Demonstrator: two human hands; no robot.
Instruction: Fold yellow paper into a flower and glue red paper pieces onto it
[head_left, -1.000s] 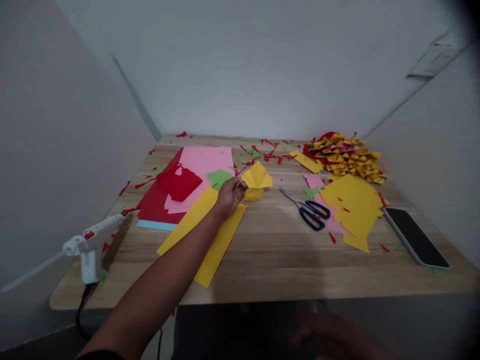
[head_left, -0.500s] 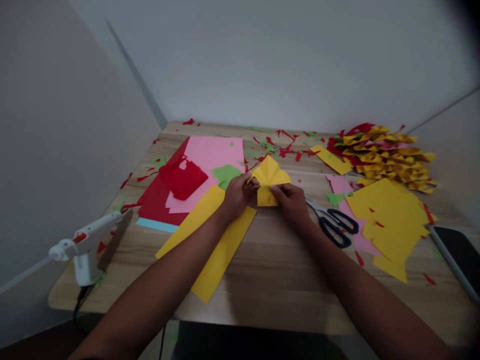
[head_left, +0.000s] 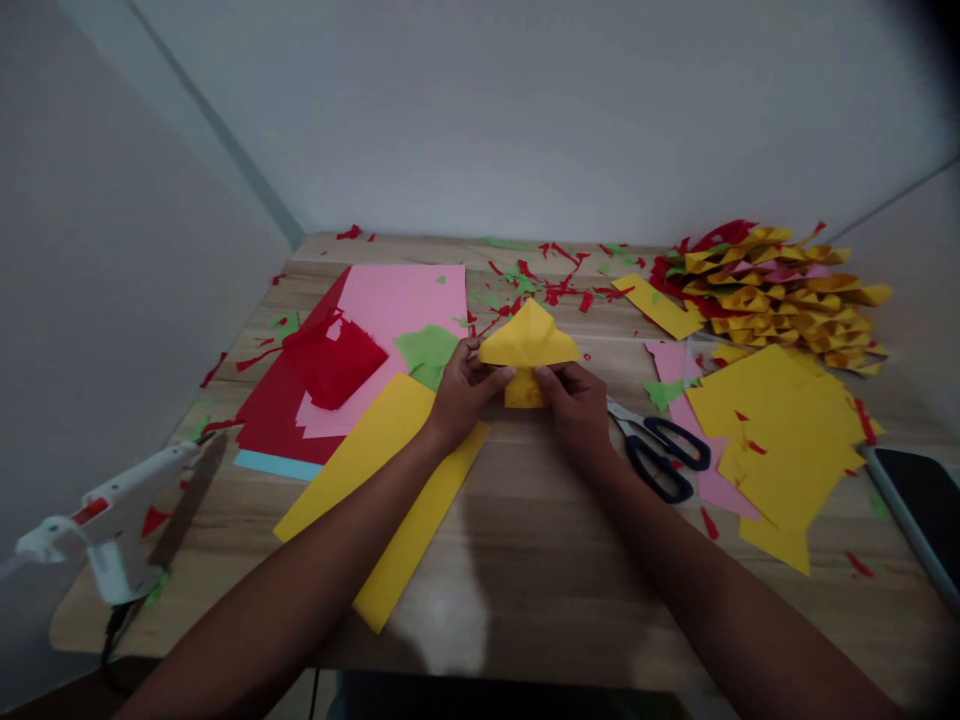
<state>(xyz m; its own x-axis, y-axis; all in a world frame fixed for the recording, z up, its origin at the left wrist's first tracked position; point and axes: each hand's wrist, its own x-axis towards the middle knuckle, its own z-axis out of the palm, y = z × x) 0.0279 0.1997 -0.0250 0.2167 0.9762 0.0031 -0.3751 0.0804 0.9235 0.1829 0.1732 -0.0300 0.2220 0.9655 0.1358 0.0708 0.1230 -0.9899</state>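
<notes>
A folded piece of yellow paper (head_left: 529, 335), with a pointed top flap and a squarish lower part, is held between my two hands over the middle of the table. My left hand (head_left: 466, 392) pinches its left side, the thumb along the lower edge. On the other side, my right hand (head_left: 579, 405) grips it with thumb and bent fingers. Scissors (head_left: 656, 450) with dark handles lie just right of my right hand. Under my left forearm are long yellow paper strips (head_left: 360, 455), and a green paper piece (head_left: 427, 352) lies beside my left hand.
A white glue gun (head_left: 124, 520) stands at the left edge, its cord hanging down. Pink sheets (head_left: 409, 300) and red paper (head_left: 334, 360) lie at left. Yellow sheets (head_left: 780, 440), a phone (head_left: 919, 510) and a heap of folded yellow pieces (head_left: 787, 300) are at right. Scraps litter the back.
My right hand has come up from below the table edge and taken hold of the yellow paper's right side. The paper's creased upper flap now looks smoother and wider. The camera view has shifted.
</notes>
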